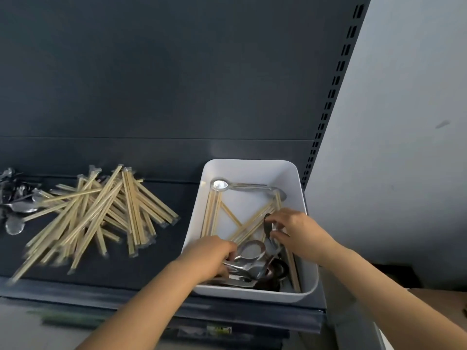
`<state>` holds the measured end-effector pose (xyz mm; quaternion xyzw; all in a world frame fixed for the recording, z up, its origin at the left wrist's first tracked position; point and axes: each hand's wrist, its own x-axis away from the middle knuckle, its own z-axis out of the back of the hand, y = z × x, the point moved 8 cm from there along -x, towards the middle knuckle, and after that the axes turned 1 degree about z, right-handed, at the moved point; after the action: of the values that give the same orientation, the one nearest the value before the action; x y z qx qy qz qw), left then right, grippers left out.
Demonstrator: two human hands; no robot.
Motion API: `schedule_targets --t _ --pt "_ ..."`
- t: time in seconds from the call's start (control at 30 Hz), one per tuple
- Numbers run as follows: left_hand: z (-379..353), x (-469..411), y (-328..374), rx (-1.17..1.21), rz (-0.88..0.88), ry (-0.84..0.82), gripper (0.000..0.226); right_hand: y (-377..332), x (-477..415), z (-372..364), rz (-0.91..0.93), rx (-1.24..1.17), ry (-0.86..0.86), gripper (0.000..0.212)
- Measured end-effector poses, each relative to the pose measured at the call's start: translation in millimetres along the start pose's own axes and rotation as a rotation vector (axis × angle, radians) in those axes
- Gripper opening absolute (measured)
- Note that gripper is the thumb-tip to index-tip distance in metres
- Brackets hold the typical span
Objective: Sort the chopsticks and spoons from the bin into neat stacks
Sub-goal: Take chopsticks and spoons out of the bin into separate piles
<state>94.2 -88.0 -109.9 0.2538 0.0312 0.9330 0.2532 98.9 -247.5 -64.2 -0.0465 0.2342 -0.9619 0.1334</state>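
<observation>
A white bin [252,165] stands on the dark shelf at centre right. Inside lie several wrapped chopsticks [242,224] and metal spoons [249,253], with one spoon [219,185] along the far wall. My left hand [209,253] is down in the near-left part of the bin, its fingers curled round spoon handles. My right hand [293,229] is at the bin's right side and pinches a spoon [267,224] between thumb and fingers. A loose heap of wrapped chopsticks [101,210] lies on the shelf left of the bin, and a pile of spoons [15,208] sits at the far left.
The dark shelf back panel [177,84] rises behind everything. A slotted upright [328,102] and a pale wall [404,147] close off the right side. The shelf's front edge [151,299] runs just below the bin. A cardboard box corner [442,299] shows at lower right.
</observation>
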Motion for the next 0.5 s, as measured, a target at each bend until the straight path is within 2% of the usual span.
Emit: schedule_targets --t 0.3,0.5 --pt "47 5 -6 0.133 -0.013 0.148 0.016 9 -2 15 -0.132 -0.213 0.088 0.029" --pt "78 13 -24 0.168 0.005 0.251 0.008 14 -6 14 -0.213 -0.25 0.092 0.031"
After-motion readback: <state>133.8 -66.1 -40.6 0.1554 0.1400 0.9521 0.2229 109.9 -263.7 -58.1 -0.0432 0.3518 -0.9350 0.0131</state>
